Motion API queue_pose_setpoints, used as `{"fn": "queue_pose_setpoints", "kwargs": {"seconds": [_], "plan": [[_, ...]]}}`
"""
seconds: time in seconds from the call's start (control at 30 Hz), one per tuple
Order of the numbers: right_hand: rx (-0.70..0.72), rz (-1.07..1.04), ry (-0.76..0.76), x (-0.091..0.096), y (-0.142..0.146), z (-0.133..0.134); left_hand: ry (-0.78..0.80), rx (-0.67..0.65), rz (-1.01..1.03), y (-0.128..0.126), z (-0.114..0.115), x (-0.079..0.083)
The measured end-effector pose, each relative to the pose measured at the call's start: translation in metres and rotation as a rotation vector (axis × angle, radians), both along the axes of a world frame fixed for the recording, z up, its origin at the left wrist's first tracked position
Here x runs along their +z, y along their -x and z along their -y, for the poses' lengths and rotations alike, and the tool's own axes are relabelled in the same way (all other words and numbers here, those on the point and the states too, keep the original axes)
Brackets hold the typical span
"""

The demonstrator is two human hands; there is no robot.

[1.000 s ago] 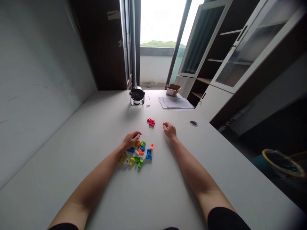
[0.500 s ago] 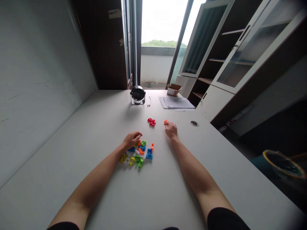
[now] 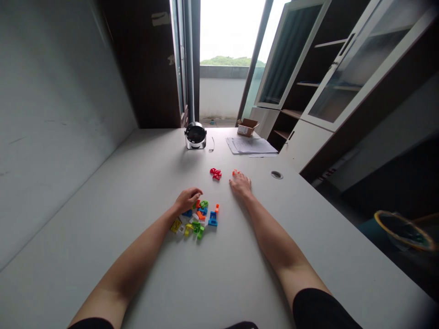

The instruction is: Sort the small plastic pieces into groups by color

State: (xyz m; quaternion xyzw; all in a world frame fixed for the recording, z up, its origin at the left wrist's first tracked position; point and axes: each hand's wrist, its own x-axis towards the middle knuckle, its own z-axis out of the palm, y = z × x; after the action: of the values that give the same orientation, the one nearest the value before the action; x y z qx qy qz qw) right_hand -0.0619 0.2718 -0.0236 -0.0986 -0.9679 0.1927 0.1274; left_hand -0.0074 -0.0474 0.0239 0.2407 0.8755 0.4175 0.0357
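Right arm: extended forward over the white table (image 3: 219,274), forearm angled inward. The right hand (image 3: 241,184) is palm down, its fingers spread and loosened, with the thumb held out to the left. Left arm: extended forward and inward, forearm low. The left hand (image 3: 187,200) lies on its side with fingers loosely curled; whether they grip anything cannot be told.

An orange piece (image 3: 235,172) lies on the table at the tips of the right fingers, partly hidden by them; contact cannot be confirmed. A group of red pieces (image 3: 216,173) lies to the left of the right fingers, apart from them. A mixed pile of colored pieces (image 3: 196,225) lies directly below the left fingers on the near side, its upper edge close under them. A blue piece (image 3: 212,220) lies to the right of that pile, nearer the person than either hand's fingers.
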Motion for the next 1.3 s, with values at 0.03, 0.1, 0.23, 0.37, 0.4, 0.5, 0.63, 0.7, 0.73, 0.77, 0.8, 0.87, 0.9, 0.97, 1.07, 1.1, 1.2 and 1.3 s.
{"fn": "queue_pose_setpoints", "kwargs": {"seconds": [0.03, 0.1, 0.23, 0.37, 0.4, 0.5, 0.63, 0.7, 0.73, 0.77, 0.8, 0.87, 0.9, 0.97, 1.07, 1.1, 1.2, 1.3], "plan": [[0.015, 0.005, -0.001, -0.001, 0.0, 0.0, 0.002, 0.004, -0.001, 0.0, 0.0, 0.0], [0.055, 0.026, 0.001, -0.002, 0.0, -0.002, 0.005, 0.01, -0.002, 0.0, 0.0, -0.001], [0.085, 0.05, 0.015, -0.003, 0.0, -0.002, -0.001, 0.004, -0.011, 0.001, 0.0, -0.002], [0.028, -0.05, 0.069, 0.0, -0.001, -0.002, 0.011, 0.003, -0.018, 0.001, 0.0, -0.002], [0.014, -0.094, 0.097, 0.001, -0.002, -0.002, 0.022, 0.002, -0.02, 0.001, 0.0, -0.002], [-0.009, -0.207, 0.193, 0.004, -0.005, -0.005, 0.093, -0.03, -0.055, -0.002, -0.001, 0.002], [-0.021, -0.281, 0.256, 0.007, -0.009, -0.008, 0.248, -0.092, -0.176, -0.014, -0.008, 0.016], [-0.027, -0.297, 0.268, 0.009, -0.01, -0.007, 0.28, -0.14, -0.227, -0.023, -0.014, 0.027], [-0.025, -0.303, 0.271, 0.01, -0.011, -0.007, 0.281, -0.185, -0.247, -0.027, -0.018, 0.032], [-0.023, -0.309, 0.274, 0.011, -0.011, -0.006, 0.276, -0.243, -0.262, -0.032, -0.021, 0.036], [-0.02, -0.316, 0.276, 0.012, -0.011, -0.006, 0.27, -0.306, -0.272, -0.037, -0.024, 0.041], [-0.016, -0.319, 0.282, 0.014, -0.012, -0.005, 0.267, -0.411, -0.271, -0.045, -0.03, 0.046], [-0.015, -0.314, 0.288, 0.015, -0.013, -0.004, 0.274, -0.439, -0.267, -0.049, -0.032, 0.047], [-0.006, -0.301, 0.303, 0.017, -0.014, -0.003, 0.305, -0.447, -0.263, -0.054, -0.035, 0.045], [0.031, -0.302, 0.311, 0.02, -0.016, 0.0, 0.359, -0.397, -0.274, -0.059, -0.039, 0.038], [0.046, -0.309, 0.306, 0.021, -0.017, 0.002, 0.373, -0.382, -0.281, -0.06, -0.04, 0.034], [0.084, -0.319, 0.299, 0.023, -0.019, 0.007, 0.392, -0.349, -0.308, -0.059, -0.043, 0.026], [0.114, -0.302, 0.316, 0.025, -0.021, 0.01, 0.379, -0.319, -0.316, -0.055, -0.041, 0.021]]}}
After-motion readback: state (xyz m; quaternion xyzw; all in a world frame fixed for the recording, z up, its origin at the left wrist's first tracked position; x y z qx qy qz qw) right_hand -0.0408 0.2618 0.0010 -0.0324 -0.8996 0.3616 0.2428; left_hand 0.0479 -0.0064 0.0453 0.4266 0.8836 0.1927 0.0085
